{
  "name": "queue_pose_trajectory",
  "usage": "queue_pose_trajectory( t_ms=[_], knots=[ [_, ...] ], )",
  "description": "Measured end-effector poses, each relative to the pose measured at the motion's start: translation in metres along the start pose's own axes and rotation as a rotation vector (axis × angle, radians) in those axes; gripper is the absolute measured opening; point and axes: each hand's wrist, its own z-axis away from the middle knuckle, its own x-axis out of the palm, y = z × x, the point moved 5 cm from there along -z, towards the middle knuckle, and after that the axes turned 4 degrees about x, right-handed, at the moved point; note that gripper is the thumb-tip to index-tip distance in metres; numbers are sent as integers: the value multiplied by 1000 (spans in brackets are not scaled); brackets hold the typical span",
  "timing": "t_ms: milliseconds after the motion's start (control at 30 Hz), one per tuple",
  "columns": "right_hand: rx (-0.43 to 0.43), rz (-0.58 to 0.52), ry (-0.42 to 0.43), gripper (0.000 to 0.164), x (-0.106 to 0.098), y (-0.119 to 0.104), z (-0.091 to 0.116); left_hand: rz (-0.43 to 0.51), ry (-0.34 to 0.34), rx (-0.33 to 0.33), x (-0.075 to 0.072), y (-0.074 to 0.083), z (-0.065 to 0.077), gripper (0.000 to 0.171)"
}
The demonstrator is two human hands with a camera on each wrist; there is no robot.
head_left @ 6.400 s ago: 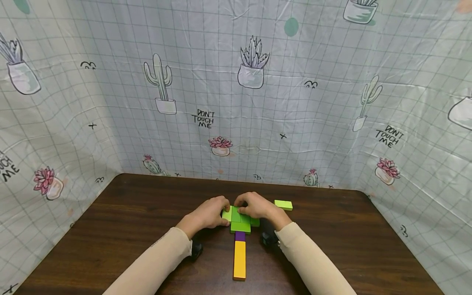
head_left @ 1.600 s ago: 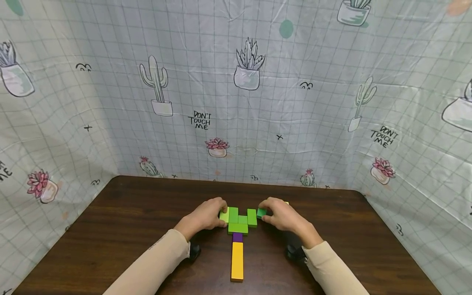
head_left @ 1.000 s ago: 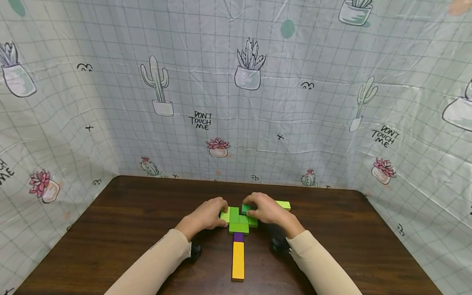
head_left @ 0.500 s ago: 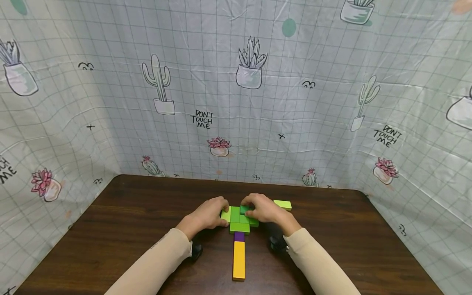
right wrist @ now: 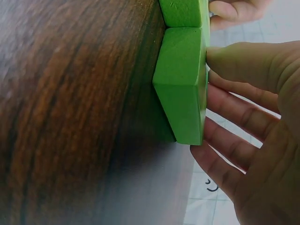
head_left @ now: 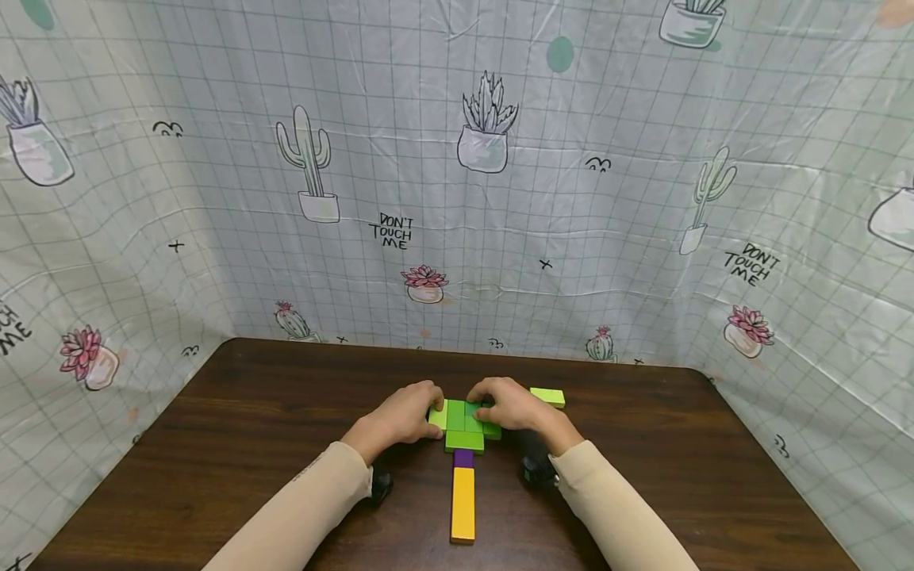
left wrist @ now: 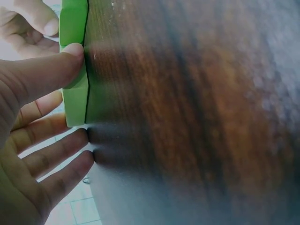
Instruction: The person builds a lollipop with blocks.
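In the head view, my left hand [head_left: 403,414] holds the light green block [head_left: 439,415] at the left end of a flat group of blocks, thumb at the near edge and fingers at the far edge. My right hand [head_left: 516,406] pinches a small dark green block [head_left: 470,408] by thumb and fingers, in the gap at the far side of the group. Around it sit an upright green block [head_left: 455,415], a sideways green block [head_left: 464,441] and a right-hand green block [right wrist: 180,110], partly under my right hand. The dark green block's right part is hidden by fingers.
A purple block [head_left: 463,457] and a long orange-yellow block [head_left: 462,505] run from the group toward me in a line. One loose lime block [head_left: 547,397] lies behind my right wrist. The brown wooden table [head_left: 300,373] ends at a patterned curtain [head_left: 357,159].
My right hand has brought the dark green block from the right of the group leftward into the far gap, where it now sits lower among its neighbours. My left hand has stayed on the light green block.
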Motion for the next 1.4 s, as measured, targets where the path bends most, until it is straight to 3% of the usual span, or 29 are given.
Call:
queue_pose_trajectory(
  t_ms=[400, 733, 1400],
  knots=[
    [12, -66, 35, 35, -7, 6, 12, -12, 11, 16, 0, 1, 0, 34],
    [45, -64, 10, 57, -10, 18, 30, -29, 12, 17, 0, 2, 1, 34],
    [50, -27, 15, 51, -8, 20, 34, -21, 13, 7, 0, 1, 1, 35]
  ],
)
